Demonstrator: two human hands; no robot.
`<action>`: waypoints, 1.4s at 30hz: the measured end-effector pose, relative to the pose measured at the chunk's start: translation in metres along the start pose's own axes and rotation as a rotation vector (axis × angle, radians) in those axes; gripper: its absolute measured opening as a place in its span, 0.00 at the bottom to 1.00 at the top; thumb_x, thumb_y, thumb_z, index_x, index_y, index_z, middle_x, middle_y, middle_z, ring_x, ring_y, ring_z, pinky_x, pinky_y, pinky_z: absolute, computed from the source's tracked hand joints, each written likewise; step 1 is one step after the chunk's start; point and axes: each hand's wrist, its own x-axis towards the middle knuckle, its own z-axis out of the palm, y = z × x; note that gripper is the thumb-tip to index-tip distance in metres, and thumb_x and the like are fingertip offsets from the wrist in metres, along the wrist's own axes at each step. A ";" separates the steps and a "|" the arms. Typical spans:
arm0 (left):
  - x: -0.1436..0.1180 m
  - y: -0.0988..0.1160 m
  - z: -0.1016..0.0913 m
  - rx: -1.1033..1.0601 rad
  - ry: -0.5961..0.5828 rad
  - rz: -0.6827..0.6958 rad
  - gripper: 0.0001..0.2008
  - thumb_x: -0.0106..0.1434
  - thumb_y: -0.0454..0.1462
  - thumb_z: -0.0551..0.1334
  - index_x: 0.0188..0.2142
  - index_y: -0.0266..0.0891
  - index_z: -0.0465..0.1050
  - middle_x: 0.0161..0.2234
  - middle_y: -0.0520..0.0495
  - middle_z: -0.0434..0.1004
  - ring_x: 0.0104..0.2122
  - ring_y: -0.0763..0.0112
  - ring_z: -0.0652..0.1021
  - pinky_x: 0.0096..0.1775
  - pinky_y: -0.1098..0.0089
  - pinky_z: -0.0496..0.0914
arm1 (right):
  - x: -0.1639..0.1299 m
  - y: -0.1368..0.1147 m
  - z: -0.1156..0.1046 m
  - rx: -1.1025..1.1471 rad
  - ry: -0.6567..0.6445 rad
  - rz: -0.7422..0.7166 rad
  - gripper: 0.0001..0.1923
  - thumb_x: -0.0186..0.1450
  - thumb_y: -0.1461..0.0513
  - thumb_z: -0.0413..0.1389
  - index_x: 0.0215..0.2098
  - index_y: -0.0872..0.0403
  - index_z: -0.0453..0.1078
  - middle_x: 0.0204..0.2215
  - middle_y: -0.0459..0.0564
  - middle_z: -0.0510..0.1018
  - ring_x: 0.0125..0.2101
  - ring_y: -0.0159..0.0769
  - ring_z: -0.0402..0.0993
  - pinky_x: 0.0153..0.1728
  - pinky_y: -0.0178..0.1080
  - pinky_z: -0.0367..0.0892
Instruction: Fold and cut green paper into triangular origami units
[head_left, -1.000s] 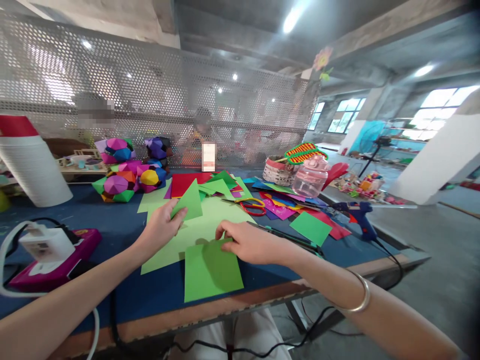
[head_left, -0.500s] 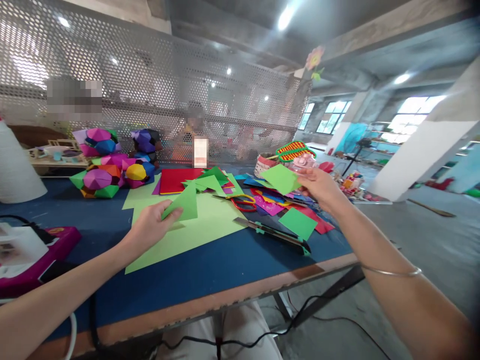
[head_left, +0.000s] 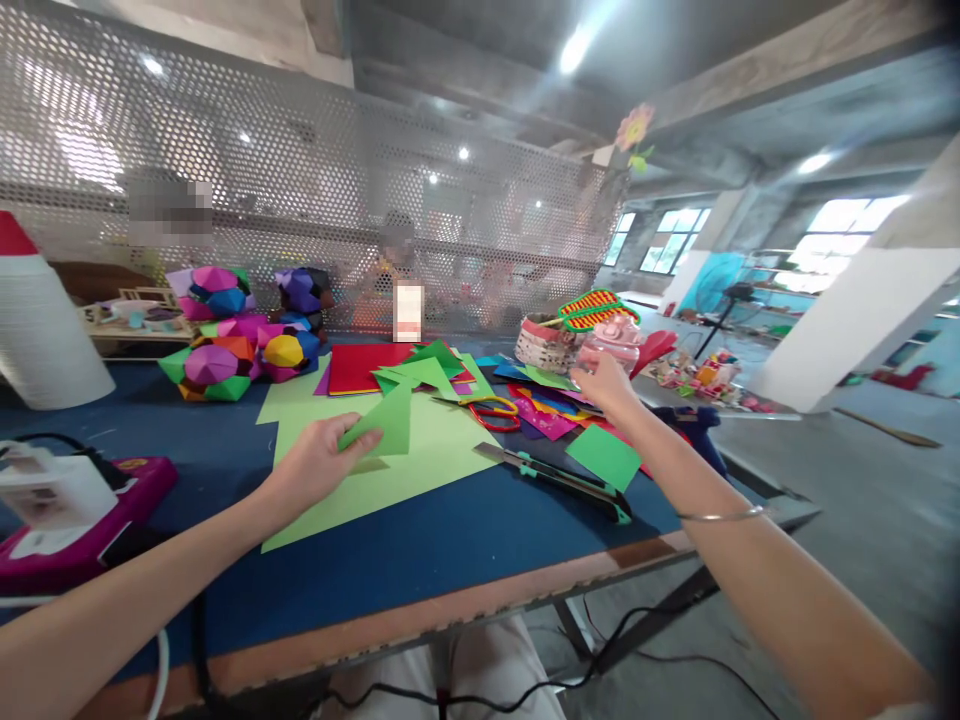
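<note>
My left hand (head_left: 319, 462) pinches a folded green paper (head_left: 390, 425) by its lower left corner, above a large light green sheet (head_left: 300, 510). My right hand (head_left: 606, 388) reaches over the pile of coloured paper (head_left: 544, 415), beside a clear pink-lidded jar (head_left: 615, 338). No paper shows in its fingers, which seem slightly apart. A light green piece (head_left: 547, 377) lies flat on the pile just left of the fingertips. Between the hands are yellow-and-red-handled scissors (head_left: 493, 410) and a utility knife (head_left: 562, 480). A green square (head_left: 604, 457) lies near the knife.
Folded green pieces (head_left: 420, 375) and red sheets (head_left: 360, 370) lie at the back middle. Colourful paper balls (head_left: 214, 350) stand at the left, beside a stack of white cups (head_left: 49, 330). A magenta power strip (head_left: 142, 500) sits front left. Behind rises a perforated screen (head_left: 300, 190).
My right hand has lowered and moved slightly left, and the light green paper it held now lies on the pile. My left hand still holds the folded green paper.
</note>
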 end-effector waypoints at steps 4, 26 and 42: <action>-0.002 0.004 0.001 0.003 0.000 0.047 0.21 0.59 0.56 0.62 0.33 0.39 0.76 0.24 0.48 0.73 0.25 0.63 0.74 0.25 0.69 0.66 | -0.035 -0.039 0.035 0.028 -0.360 -0.119 0.10 0.69 0.61 0.55 0.46 0.57 0.70 0.37 0.54 0.77 0.32 0.35 0.74 0.26 0.33 0.67; 0.010 -0.006 -0.004 -0.133 0.009 -0.068 0.24 0.67 0.55 0.51 0.24 0.42 0.62 0.13 0.60 0.49 0.12 0.76 0.58 0.16 0.76 0.53 | -0.035 -0.049 0.124 0.161 -0.358 -0.068 0.16 0.70 0.50 0.49 0.37 0.54 0.66 0.28 0.51 0.74 0.22 0.34 0.71 0.22 0.35 0.68; -0.003 0.007 0.003 0.182 -0.108 0.346 0.11 0.69 0.43 0.57 0.35 0.40 0.73 0.34 0.48 0.76 0.34 0.67 0.75 0.36 0.69 0.68 | -0.064 -0.055 0.123 -0.328 -0.591 -0.521 0.14 0.69 0.62 0.50 0.33 0.56 0.77 0.32 0.55 0.81 0.33 0.41 0.76 0.34 0.38 0.62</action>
